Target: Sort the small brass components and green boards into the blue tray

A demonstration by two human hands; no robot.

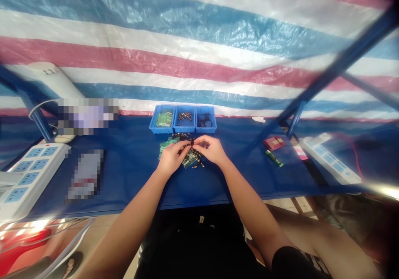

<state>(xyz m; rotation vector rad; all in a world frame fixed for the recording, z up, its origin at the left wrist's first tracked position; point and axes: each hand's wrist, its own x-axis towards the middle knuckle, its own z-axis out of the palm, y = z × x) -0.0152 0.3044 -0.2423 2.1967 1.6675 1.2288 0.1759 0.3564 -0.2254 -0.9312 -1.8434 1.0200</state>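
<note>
My left hand (171,157) and my right hand (212,149) meet over a small pile on the blue table (131,167). Both are closed in a pinch, fingertips almost touching, around a small dark part (192,142) too tiny to make out fully. Under and around them lie thin green pieces (165,144), like little circuit boards, mixed with small brass-and-black parts (195,167). Just behind stand three blue bins: the left bin (161,131) holds green pieces, the middle bin (183,129) brass-coloured parts, the right bin (206,130) small black parts. My fingers hide some of the pile.
To the left are a white power strip (34,171) and a blurred-out flat object (85,174). A red box (274,142), a small green packet (274,158) and another power strip (331,158) lie right. Blue frame bars (330,69) and a striped sheet (193,30) rise behind.
</note>
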